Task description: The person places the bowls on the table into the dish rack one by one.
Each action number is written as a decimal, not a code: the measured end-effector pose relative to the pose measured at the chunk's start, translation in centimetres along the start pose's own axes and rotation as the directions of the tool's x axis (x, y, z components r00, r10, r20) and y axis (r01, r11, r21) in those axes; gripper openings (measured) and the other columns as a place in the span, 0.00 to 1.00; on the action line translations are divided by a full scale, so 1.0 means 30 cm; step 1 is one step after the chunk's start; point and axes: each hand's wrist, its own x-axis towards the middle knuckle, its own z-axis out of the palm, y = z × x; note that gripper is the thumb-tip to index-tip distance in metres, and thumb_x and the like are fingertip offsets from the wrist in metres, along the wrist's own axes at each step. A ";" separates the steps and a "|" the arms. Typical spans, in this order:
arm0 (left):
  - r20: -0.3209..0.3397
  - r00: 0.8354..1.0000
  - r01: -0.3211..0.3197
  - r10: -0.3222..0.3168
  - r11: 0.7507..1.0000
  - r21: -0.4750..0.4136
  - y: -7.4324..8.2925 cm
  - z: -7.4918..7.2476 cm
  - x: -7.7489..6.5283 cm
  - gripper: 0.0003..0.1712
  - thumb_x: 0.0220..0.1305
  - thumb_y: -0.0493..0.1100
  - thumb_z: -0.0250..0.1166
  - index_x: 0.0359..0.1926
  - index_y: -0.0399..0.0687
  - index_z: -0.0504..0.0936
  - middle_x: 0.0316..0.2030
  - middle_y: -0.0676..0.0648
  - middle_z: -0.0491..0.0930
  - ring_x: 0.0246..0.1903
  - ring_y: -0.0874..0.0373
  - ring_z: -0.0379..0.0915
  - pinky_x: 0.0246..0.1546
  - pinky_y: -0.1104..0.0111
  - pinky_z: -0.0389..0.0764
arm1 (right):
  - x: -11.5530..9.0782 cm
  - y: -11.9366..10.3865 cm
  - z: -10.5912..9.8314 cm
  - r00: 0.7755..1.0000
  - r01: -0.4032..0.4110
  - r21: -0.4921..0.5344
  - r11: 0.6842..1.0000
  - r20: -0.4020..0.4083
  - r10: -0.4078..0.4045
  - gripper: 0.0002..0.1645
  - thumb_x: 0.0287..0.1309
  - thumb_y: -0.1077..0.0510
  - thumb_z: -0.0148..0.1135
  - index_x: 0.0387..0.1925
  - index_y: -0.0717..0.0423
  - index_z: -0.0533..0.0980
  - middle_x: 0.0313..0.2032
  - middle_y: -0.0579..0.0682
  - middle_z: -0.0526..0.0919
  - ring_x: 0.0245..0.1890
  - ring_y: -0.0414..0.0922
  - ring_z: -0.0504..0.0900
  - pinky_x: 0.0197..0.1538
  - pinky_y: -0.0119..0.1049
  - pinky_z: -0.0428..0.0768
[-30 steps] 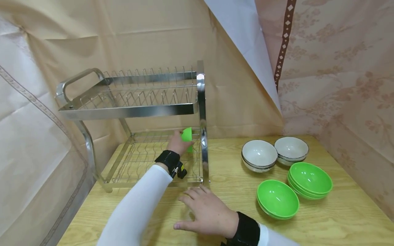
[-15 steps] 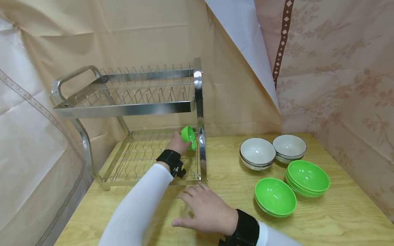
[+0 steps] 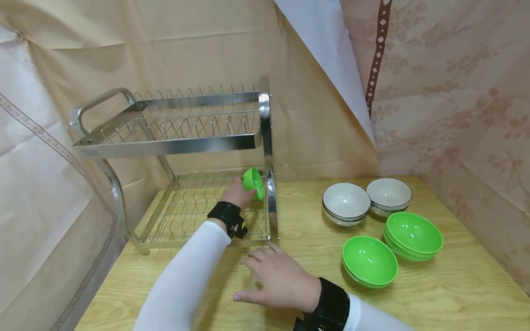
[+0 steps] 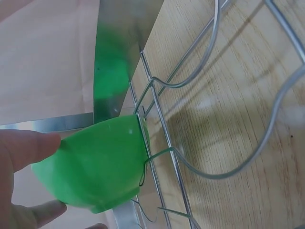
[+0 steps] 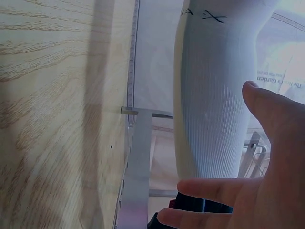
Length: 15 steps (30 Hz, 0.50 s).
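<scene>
A small green bowl (image 3: 252, 179) stands tilted on its side at the back right of the rack's lower tier. My left hand (image 3: 238, 193) pinches it at the rim, with the thumb on one side and fingers on the other. In the left wrist view the green bowl (image 4: 95, 164) touches the bent wires (image 4: 167, 138) of the lower tier. My right hand (image 3: 281, 280) is in front of the rack, fingers spread and holding nothing. In the right wrist view its fingers (image 5: 214, 191) are near the left sleeve (image 5: 214, 95).
The two-tier metal dish rack (image 3: 174, 147) stands on a wooden table (image 3: 306, 220). To its right are two stacks of white bowls (image 3: 345, 202), a front green bowl stack (image 3: 370, 262) and another green bowl stack (image 3: 414, 234). Cloth (image 3: 323, 151) hangs behind.
The green bowl in my left hand has turned so that its inside shows more toward the right. My right hand stays nearly where it was. The head view has shifted slightly.
</scene>
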 end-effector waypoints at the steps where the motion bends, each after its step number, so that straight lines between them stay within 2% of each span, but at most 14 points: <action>1: -0.001 1.000 -0.003 0.003 1.000 0.003 -0.001 -0.001 0.000 0.42 0.68 0.57 0.62 0.72 0.38 0.58 0.53 0.35 0.78 0.48 0.42 0.78 0.47 0.52 0.80 | -0.001 0.001 0.000 1.000 0.000 -0.002 1.000 0.001 0.000 0.51 0.59 0.17 0.36 0.65 0.47 0.72 0.62 0.46 0.76 0.64 0.45 0.72 0.69 0.53 0.64; 4: -0.002 1.000 -0.007 0.007 1.000 0.006 -0.004 0.000 -0.002 0.42 0.68 0.56 0.61 0.72 0.37 0.58 0.54 0.36 0.77 0.50 0.42 0.77 0.49 0.52 0.80 | -0.003 0.003 -0.002 1.000 -0.001 -0.008 1.000 0.003 0.001 0.51 0.59 0.17 0.36 0.65 0.47 0.72 0.62 0.46 0.76 0.64 0.44 0.72 0.69 0.54 0.64; 8: -0.018 1.000 -0.024 0.024 1.000 0.001 -0.001 0.000 -0.021 0.42 0.68 0.56 0.62 0.72 0.38 0.58 0.54 0.36 0.77 0.49 0.43 0.77 0.47 0.53 0.81 | -0.008 0.008 -0.003 1.000 -0.010 -0.012 1.000 0.003 0.010 0.51 0.59 0.17 0.37 0.65 0.48 0.73 0.62 0.47 0.76 0.63 0.45 0.72 0.69 0.54 0.64; 12: -0.069 0.994 -0.091 0.090 0.996 -0.014 0.024 -0.016 -0.086 0.42 0.68 0.56 0.63 0.73 0.40 0.58 0.55 0.37 0.76 0.47 0.44 0.78 0.43 0.54 0.82 | -0.017 0.019 -0.008 0.999 -0.032 0.005 0.999 -0.007 0.032 0.50 0.58 0.17 0.40 0.63 0.48 0.73 0.61 0.47 0.77 0.63 0.46 0.72 0.69 0.52 0.65; 15: -0.119 0.977 -0.175 0.176 0.984 0.016 0.037 -0.028 -0.162 0.42 0.66 0.56 0.64 0.72 0.40 0.60 0.58 0.37 0.74 0.51 0.44 0.76 0.46 0.53 0.82 | -0.026 0.028 -0.016 0.999 -0.046 0.010 0.999 -0.016 0.046 0.50 0.57 0.17 0.42 0.63 0.48 0.73 0.61 0.47 0.76 0.64 0.47 0.72 0.69 0.52 0.65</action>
